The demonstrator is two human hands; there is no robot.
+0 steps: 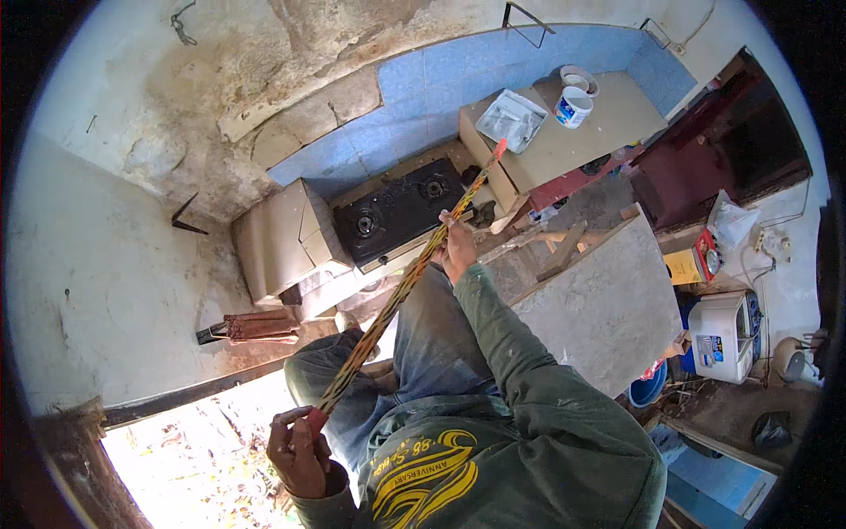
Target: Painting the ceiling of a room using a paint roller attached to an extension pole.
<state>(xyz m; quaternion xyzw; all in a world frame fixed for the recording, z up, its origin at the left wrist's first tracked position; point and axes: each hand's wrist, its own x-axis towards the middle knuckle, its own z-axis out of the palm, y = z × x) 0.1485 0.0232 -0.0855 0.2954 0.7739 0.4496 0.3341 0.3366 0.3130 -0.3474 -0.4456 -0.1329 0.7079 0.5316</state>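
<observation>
One long pole (379, 322), yellow-and-black patterned with red ends; held slantwise, left hand (298, 451) wrapped round the lower end, right hand (457, 247) gripping farther up. One black two-burner stove (404, 208), beyond the pole. One tan surface (617, 110), carrying a pale tray (513, 116) and a white-and-blue tub (574, 108); the pole's upper tip overlaps the tray in view, contact unclear. One reddish-brown bundle (262, 327), at a wall bracket (211, 334). One blue tiled band (454, 75), behind the stove

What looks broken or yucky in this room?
The whitish plaster wall above the pale-blue wall tiles looks damaged: its surface is peeling, with rough, brown-stained patches, unlike the smoother part at far left.
</observation>
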